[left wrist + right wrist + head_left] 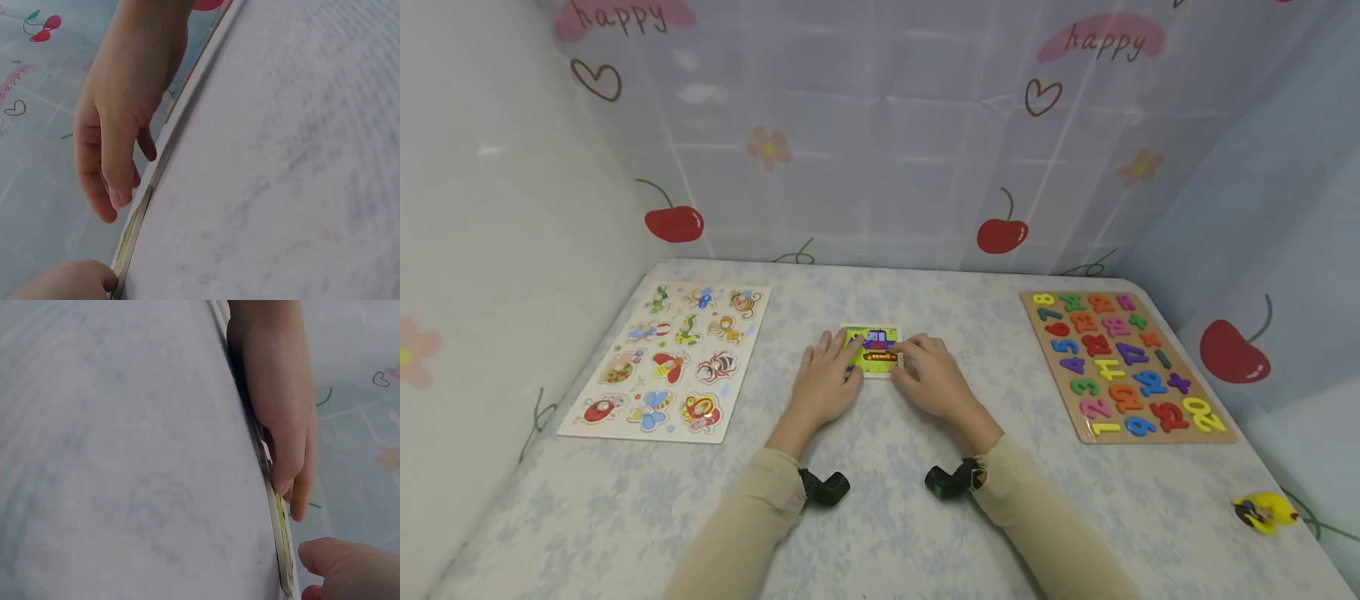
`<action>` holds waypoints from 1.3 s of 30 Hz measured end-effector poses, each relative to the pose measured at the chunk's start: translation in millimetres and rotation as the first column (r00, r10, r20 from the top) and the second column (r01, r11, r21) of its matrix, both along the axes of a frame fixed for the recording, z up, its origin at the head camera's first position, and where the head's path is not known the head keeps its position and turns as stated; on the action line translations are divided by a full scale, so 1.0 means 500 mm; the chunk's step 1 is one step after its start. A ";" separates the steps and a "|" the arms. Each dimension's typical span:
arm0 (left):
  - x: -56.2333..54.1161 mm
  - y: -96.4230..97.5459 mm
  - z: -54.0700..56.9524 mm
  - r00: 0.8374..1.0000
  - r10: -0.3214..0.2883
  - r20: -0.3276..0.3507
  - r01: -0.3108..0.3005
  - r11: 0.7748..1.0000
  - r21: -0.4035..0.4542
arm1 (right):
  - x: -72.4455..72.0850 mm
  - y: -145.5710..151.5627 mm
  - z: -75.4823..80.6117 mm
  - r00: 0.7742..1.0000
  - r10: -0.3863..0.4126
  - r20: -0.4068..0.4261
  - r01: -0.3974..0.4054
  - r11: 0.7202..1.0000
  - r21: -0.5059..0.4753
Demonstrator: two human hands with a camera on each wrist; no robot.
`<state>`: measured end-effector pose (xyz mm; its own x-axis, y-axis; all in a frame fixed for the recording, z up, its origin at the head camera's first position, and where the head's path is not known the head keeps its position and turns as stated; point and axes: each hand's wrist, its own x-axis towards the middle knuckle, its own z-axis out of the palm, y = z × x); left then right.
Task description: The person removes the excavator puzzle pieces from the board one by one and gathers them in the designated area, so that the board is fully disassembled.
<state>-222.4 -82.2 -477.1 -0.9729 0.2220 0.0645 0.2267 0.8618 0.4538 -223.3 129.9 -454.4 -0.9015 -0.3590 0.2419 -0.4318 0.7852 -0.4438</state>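
A small square jigsaw puzzle (877, 367) with a purple bulldozer on green lies flat mid-table. My left hand (825, 382) rests on its left side, fingers extended over the picture and thumb at the near edge. In the right wrist view, the left hand's fingertips (284, 478) touch the puzzle board (282, 540). My right hand (934, 377) is at the right side, loosely bent, its index fingertip over the picture. In the left wrist view, the right hand (128, 125) hangs above the board with nothing between its fingers. Part of the picture is hidden under the fingers.
On the left lies a white insect puzzle board (670, 362). A brown number board (1120, 367) with raised coloured digits lies on the right. Near the right table edge is a yellow toy duck (1266, 510). A printed curtain (880, 125) closes off the back.
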 end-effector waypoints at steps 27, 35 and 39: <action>0.005 0.002 -0.005 0.999 0.002 -0.044 -0.007 0.994 -0.111 | -0.024 -0.024 -0.023 0.994 -0.057 0.089 0.056 0.998 0.005; 0.004 0.007 -0.002 0.999 0.023 -0.026 -0.025 0.995 -0.098 | -0.026 -0.026 -0.024 0.987 -0.081 0.141 0.095 0.991 -0.093; 0.004 0.010 0.000 0.999 0.040 -0.026 -0.042 0.995 -0.089 | -0.025 -0.027 -0.029 0.989 -0.081 0.125 0.100 0.983 -0.151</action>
